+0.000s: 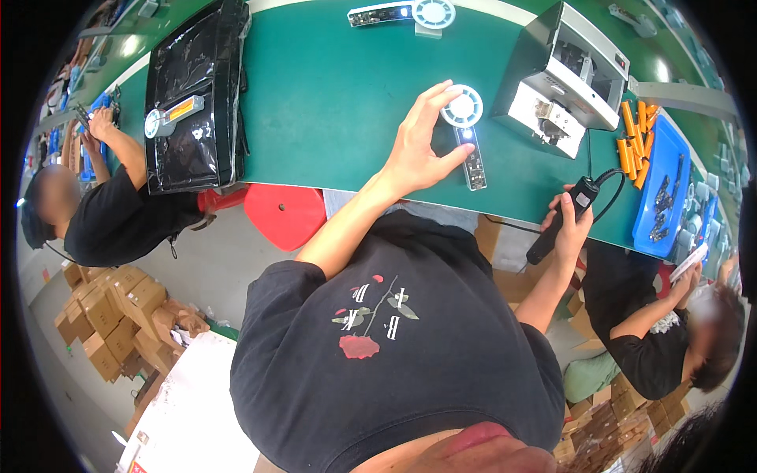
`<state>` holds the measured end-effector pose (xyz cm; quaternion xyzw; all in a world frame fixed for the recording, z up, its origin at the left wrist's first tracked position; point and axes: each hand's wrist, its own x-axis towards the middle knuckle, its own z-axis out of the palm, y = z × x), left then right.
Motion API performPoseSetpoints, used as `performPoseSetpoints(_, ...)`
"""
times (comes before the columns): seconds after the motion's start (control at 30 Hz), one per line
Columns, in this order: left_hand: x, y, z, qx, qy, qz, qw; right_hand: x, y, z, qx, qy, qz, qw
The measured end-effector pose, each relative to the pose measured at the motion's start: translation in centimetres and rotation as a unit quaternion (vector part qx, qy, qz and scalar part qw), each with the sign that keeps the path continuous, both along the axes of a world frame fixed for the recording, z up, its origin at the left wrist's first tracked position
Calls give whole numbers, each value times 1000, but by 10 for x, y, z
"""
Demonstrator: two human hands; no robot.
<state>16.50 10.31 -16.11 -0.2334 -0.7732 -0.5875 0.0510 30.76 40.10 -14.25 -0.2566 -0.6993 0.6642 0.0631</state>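
My left hand (pixel 418 150) is at a small handheld fan (pixel 473 167) with a round white and pale blue head. Its fingers reach the head's rim and its thumb lies against the body. The body's circuit board is exposed, and a white light glows on it. At the table's near edge, my right hand (pixel 569 225) is wrapped round a black electric screwdriver (pixel 583 194) with a cord at its upper end. The tool's lower end points down to the left. A second fan (pixel 434 13) with a lit board lies at the far side.
A grey and black machine (pixel 552 87) stands right on the green table (pixel 331 102). Beyond it are orange cylindrical cells (pixel 631 146) and a blue tray (pixel 661 189) of small parts. A black plastic-covered case (pixel 193 118) carries another fan (pixel 175 115). Co-workers sit at both sides.
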Motion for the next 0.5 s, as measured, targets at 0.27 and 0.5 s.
performPoseSetpoints(0.27,-1,0,0,-7,1,-2,1000,-1,-1,4,-9,-9,-1,1000)
performPoseSetpoints(0.5,-2,1,0,-3,10,3,1000,-1,-2,5,-16,-8,-7,1000)
